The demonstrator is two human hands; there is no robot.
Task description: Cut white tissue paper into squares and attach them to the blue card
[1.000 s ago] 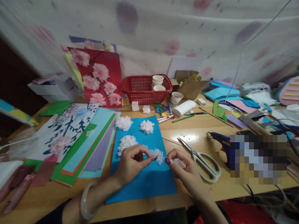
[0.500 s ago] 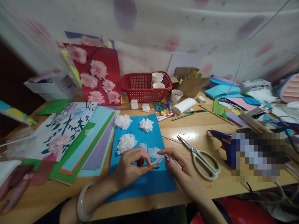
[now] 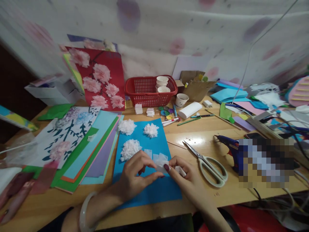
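You seem to be partway through arranging the thin white tissue (image 3: pixel 160 163), over the right half of the blue sheet (image 3: pixel 154 193), with your right hand (image 3: pixel 188 175) pinching it between its fingers. Your left hand (image 3: pixel 134 170), over the sheet's left half, has thumb and forefinger parted beside the tissue; contact is unclear. The next move probably calls for a light left-hand pinch, keeping the layers together.

A pale covering (image 3: pixel 154 27) printed with pink and purple flowers (image 3: pixel 129 14) is stretching across the back, behind a wooden desk (image 3: pixel 204 132). A thin cable (image 3: pixel 251 45) is slanting down at right; a dark brown surface (image 3: pixel 12 83) is standing at far left. Light is glinting off the desk.
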